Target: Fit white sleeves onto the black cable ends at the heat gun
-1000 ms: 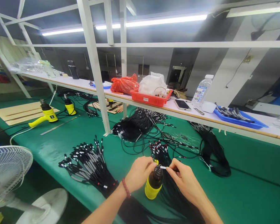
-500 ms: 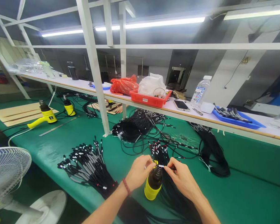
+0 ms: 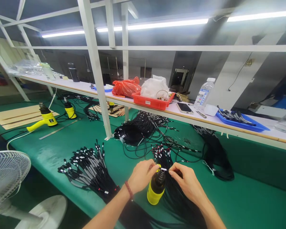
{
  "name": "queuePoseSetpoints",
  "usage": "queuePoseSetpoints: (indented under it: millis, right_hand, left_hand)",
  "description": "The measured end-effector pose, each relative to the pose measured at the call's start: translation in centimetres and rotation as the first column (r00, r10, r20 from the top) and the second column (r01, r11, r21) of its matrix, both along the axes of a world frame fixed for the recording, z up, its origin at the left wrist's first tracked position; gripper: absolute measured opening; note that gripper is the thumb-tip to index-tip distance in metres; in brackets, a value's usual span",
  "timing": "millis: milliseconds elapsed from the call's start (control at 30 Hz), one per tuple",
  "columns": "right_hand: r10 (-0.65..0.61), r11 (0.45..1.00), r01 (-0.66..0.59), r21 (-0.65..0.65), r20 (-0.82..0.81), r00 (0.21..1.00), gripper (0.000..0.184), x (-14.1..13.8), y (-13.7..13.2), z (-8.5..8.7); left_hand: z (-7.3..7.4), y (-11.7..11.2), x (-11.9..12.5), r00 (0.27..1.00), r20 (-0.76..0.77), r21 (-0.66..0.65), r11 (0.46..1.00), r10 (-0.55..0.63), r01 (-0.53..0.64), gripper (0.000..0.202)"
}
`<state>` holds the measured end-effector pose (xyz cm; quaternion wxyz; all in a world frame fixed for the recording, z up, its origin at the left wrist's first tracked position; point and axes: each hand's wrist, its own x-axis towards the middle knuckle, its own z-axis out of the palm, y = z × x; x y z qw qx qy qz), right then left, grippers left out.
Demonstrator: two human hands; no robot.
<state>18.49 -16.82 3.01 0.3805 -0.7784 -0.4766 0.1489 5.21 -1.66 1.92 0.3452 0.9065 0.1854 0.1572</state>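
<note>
Between my two hands stretches a thin black cable with a white sleeve [image 3: 164,169], right above the nozzle of an upright yellow-and-black heat gun [image 3: 155,193]. My left hand [image 3: 141,175] pinches it on one side; my right hand [image 3: 187,182] pinches it on the other. Both sets of fingers are closed, with the fingertips partly hiding the cable's ends. Behind and below my right hand runs a bundle of black cables with red and white tips [image 3: 162,153]. Left of my left arm lies another bundle with grey sleeves and black ends [image 3: 90,167].
More black cables [image 3: 131,132] lie coiled beneath the shelf. The shelf holds a red tray [image 3: 152,104], a phone [image 3: 184,108], a bottle [image 3: 203,93] and a blue tray [image 3: 243,121]. Further heat guns [image 3: 48,118] stand at the left; a fan [image 3: 8,178] is beside the table.
Very little differs. Both hands keep the cable over the nozzle, and my right hand has shifted slightly. The whole view has moved by a small amount.
</note>
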Motion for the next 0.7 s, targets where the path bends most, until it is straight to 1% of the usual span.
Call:
queuePoseSetpoints:
  millis: [67, 133, 233, 400, 467, 567, 633, 700]
  right_hand:
    - [0.009, 1.0, -0.009, 0.006, -0.007, 1.0, 0.021, 0.0, 0.03, 0.07]
    - [0.009, 1.0, -0.009, 0.011, -0.013, 1.0, 0.02, 0.01, 0.09, 0.08]
    - [-0.008, 1.0, 0.008, 0.011, -0.015, 1.0, 0.018, 0.07, 0.22, -0.01]
    - [-0.033, 0.999, 0.033, -0.008, -0.017, 0.999, 0.016, 0.32, 0.22, -0.29]
    - [-0.031, 0.999, 0.031, -0.02, -0.008, 0.999, 0.018, 0.42, 0.07, -0.42]
    - [-0.032, 0.999, 0.032, -0.031, 0.026, 0.999, 0.025, 0.47, -0.15, -0.49]
    - [-0.032, 0.999, 0.033, -0.029, 0.041, 0.999, 0.025, 0.44, -0.21, -0.42]
    - [-0.037, 0.999, 0.038, -0.023, 0.047, 0.998, 0.024, 0.4, -0.19, -0.33]
  left_hand:
    - [0.09, -0.01, 0.08, 0.999, -0.034, 0.036, 0.999, -0.021, 0.022, 0.04]
    - [0.15, -0.06, 0.13, 0.999, -0.038, 0.039, 0.999, -0.029, 0.03, 0.042]
    - [0.05, -0.17, 0.17, 1.0, -0.006, 0.002, 1.0, -0.026, 0.026, 0.035]
    - [-0.44, -0.2, 0.17, 0.996, 0.092, -0.055, 0.998, 0.008, -0.003, 0.015]
    - [-0.46, -0.14, 0.17, 0.994, 0.107, -0.057, 0.998, 0.014, -0.008, 0.011]
    - [-0.17, -0.06, 0.16, 0.997, 0.077, -0.013, 1.0, 0.008, -0.007, 0.02]
    - [0.11, -0.06, 0.15, 1.0, 0.03, 0.023, 1.0, -0.001, 0.001, 0.031]
    - [0.3, -0.09, 0.12, 1.0, -0.005, 0.039, 0.999, -0.009, 0.01, 0.037]
